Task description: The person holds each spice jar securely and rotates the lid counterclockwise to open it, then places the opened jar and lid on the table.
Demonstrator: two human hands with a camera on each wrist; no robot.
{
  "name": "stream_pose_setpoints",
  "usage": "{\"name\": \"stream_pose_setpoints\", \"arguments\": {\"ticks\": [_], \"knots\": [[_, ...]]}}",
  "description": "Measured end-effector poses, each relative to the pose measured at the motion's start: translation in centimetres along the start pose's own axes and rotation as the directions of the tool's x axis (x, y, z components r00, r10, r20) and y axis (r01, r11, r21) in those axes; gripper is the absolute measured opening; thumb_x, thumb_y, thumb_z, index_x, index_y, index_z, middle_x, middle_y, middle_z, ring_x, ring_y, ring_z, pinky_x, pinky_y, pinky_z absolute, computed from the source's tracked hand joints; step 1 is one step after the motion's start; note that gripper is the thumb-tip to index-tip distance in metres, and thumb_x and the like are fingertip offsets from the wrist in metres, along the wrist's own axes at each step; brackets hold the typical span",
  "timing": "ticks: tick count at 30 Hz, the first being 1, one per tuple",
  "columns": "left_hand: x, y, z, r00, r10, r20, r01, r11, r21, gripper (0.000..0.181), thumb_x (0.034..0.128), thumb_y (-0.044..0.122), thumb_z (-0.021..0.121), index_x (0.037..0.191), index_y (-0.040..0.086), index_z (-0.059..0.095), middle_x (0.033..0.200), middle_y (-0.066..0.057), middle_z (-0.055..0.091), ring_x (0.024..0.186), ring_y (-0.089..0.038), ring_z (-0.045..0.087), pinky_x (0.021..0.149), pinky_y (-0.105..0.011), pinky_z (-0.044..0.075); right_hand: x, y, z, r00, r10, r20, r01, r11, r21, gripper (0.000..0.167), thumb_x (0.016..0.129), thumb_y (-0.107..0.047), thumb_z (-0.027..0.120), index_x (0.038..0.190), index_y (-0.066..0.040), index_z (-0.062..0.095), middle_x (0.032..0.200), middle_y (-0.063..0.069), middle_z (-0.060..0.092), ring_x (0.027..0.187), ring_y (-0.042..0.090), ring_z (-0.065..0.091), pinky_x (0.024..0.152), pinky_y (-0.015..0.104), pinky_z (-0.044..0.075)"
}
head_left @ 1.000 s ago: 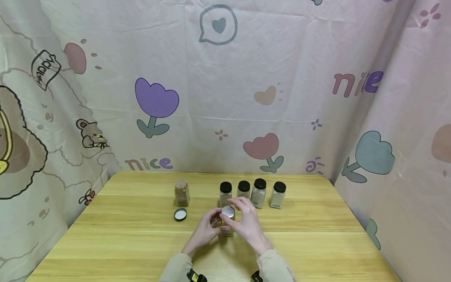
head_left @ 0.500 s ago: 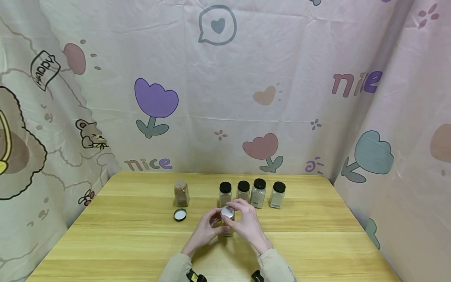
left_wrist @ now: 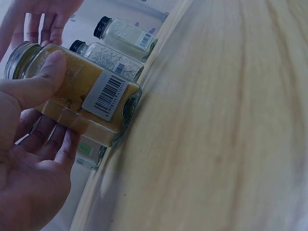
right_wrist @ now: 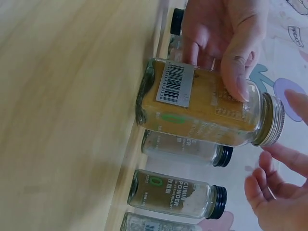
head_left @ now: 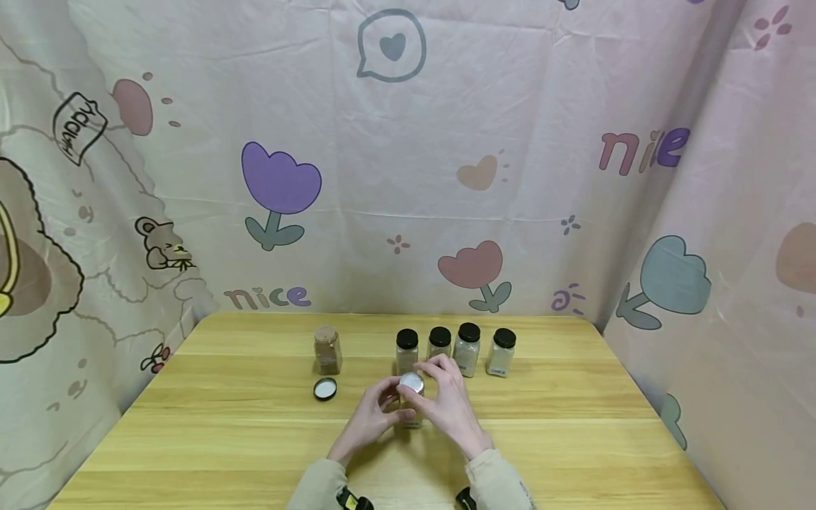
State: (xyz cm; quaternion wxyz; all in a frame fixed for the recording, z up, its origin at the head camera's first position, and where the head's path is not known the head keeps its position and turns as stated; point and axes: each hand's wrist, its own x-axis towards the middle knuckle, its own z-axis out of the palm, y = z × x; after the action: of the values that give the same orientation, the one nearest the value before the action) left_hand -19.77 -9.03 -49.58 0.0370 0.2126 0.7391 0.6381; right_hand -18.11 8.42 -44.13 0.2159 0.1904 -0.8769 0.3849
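My left hand (head_left: 372, 419) grips a square glass jar (left_wrist: 77, 77) of yellow-brown powder upright around its sides, thumb on one face and fingers behind. The barcode label (left_wrist: 104, 95) is low on the jar. A silver screw cap (right_wrist: 272, 122) tops it. My right hand (head_left: 449, 411) is spread around the cap, with the thumb at its near edge and the forefinger extended beyond it. The right wrist view has the raised forefinger apart from the metal. Whether the jar's base touches the table is hard to tell.
Several black-capped glass jars stand in a row behind the hands, among them a cumin powder jar (right_wrist: 168, 192) and a pale-filled jar (head_left: 501, 354). To the left are an uncapped brown jar (head_left: 328, 354) and an upturned black cap (head_left: 325, 388) on the wooden table (head_left: 210, 425).
My right fingers closed in around the silver cap half a second ago and now are spread wider again. The left hand and jar keep their place.
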Motion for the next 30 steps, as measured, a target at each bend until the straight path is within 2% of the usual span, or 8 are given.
{"name": "stream_pose_setpoints", "arguments": {"ticks": [6, 10, 14, 18, 22, 27, 30], "knots": [[0.01, 0.06, 0.04, 1.0, -0.01, 0.001, 0.01, 1.0, -0.001, 0.06, 0.083, 0.009, 0.08, 0.134, -0.007, 0.053, 0.135, -0.026, 0.059, 0.13, -0.043, 0.055, 0.116, -0.042, 0.044, -0.11, -0.01, 0.11, 1.0, 0.002, -0.018, -0.002, 1.0, -0.017, 0.048, 0.074, -0.036, 0.088, 0.109, -0.006, 0.074, 0.099, -0.001, 0.061, 0.099, 0.014, 0.055, 0.084, 0.028, 0.049], [0.04, 0.1, 0.09, 1.0, -0.003, -0.004, 0.003, 1.0, 0.007, 0.059, 0.0829, 0.008, 0.079, 0.133, -0.008, 0.053, 0.134, -0.027, 0.059, 0.128, -0.042, 0.056, 0.116, -0.041, 0.045, -0.08, -0.04, 0.2, 1.0, -0.008, -0.009, 0.008, 1.0, -0.016, 0.044, 0.073, -0.032, 0.089, 0.106, -0.006, 0.074, 0.097, -0.001, 0.061, 0.095, 0.014, 0.055, 0.082, 0.025, 0.05], [0.05, 0.12, 0.14, 1.0, 0.003, -0.004, -0.003, 1.0, 0.012, 0.059, 0.0829, 0.009, 0.08, 0.133, -0.008, 0.053, 0.133, -0.027, 0.059, 0.126, -0.038, 0.058, 0.115, -0.034, 0.048, -0.02, -0.1, 0.18, 1.0, -0.007, 0.014, 0.007, 1.0, 0.005, 0.041, 0.074, -0.024, 0.089, 0.107, -0.005, 0.074, 0.098, 0.001, 0.062, 0.091, 0.014, 0.057, 0.079, 0.022, 0.051], [0.01, 0.05, 0.06, 1.0, 0.024, 0.002, -0.024, 1.0, 0.017, 0.058, 0.0839, 0.01, 0.079, 0.133, -0.008, 0.053, 0.133, -0.028, 0.059, 0.127, -0.039, 0.058, 0.114, -0.033, 0.049, 0.04, -0.14, -0.01, 0.998, -0.004, 0.055, 0.001, 0.999, 0.054, 0.039, 0.076, -0.014, 0.086, 0.11, -0.002, 0.073, 0.104, 0.004, 0.063, 0.093, 0.016, 0.06, 0.081, 0.029, 0.057], [-0.01, 0.07, -0.01, 0.999, 0.038, 0.009, -0.038, 0.999, 0.01, 0.058, 0.0845, 0.01, 0.078, 0.133, -0.009, 0.052, 0.134, -0.03, 0.058, 0.128, -0.044, 0.056, 0.115, -0.039, 0.047, 0.17, -0.07, -0.33, 0.996, -0.015, 0.085, 0.007, 0.995, 0.096, 0.041, 0.075, -0.007, 0.083, 0.114, -0.001, 0.072, 0.109, 0.006, 0.066, 0.098, 0.021, 0.063, 0.087, 0.036, 0.057], [-0.02, 0.16, 0.01, 1.0, 0.006, 0.0, -0.006, 1.0, 0.003, 0.06, 0.0839, 0.011, 0.079, 0.134, -0.008, 0.052, 0.134, -0.028, 0.059, 0.129, -0.042, 0.056, 0.116, -0.04, 0.046, 0.28, -0.01, -0.7, 0.996, 0.017, 0.093, -0.029, 0.991, 0.134, 0.049, 0.075, -0.016, 0.087, 0.12, -0.005, 0.07, 0.114, 0.004, 0.066, 0.105, 0.022, 0.063, 0.093, 0.037, 0.052], [-0.01, 0.12, 0.02, 1.0, -0.013, -0.01, 0.013, 1.0, 0.002, 0.06, 0.0833, 0.011, 0.08, 0.134, -0.007, 0.053, 0.135, -0.026, 0.059, 0.129, -0.04, 0.056, 0.117, -0.04, 0.044, 0.25, 0.0, -0.61, 0.995, 0.043, 0.094, -0.055, 0.99, 0.133, 0.053, 0.075, -0.026, 0.089, 0.12, -0.007, 0.07, 0.112, 0.002, 0.066, 0.102, 0.02, 0.062, 0.09, 0.034, 0.054]]}}
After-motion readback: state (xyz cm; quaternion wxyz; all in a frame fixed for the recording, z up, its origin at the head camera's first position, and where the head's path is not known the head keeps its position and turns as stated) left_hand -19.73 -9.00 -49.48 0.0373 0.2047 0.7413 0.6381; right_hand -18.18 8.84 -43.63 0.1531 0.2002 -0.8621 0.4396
